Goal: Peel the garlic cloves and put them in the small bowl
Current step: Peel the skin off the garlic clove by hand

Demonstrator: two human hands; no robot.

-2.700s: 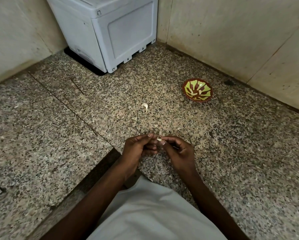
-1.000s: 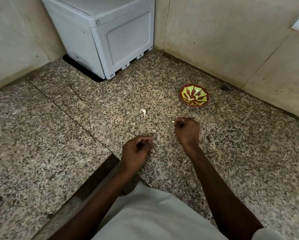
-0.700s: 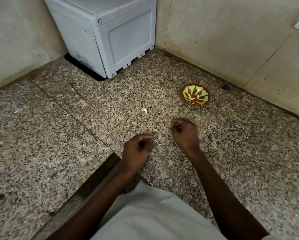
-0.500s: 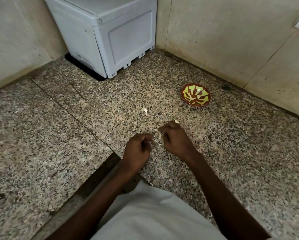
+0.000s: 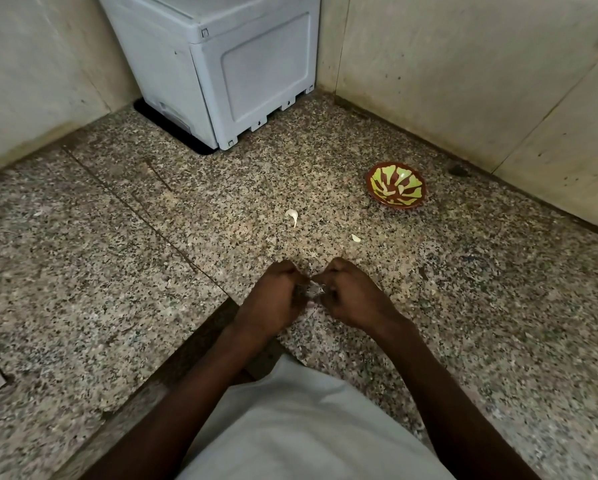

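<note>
Over granite floor (image 5: 463, 306), garlic (image 5: 315, 289) between both grips.

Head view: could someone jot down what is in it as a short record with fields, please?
surface: speckled stone floor
bowl: red and green, on the floor, nothing seen inside
loose clove: on the floor, left of the bowl
small white piece: on the floor, nearer the hands
left hand: fingers curled on a bit of garlic
right hand: pinches the same bit
white box: in the far corner
</note>
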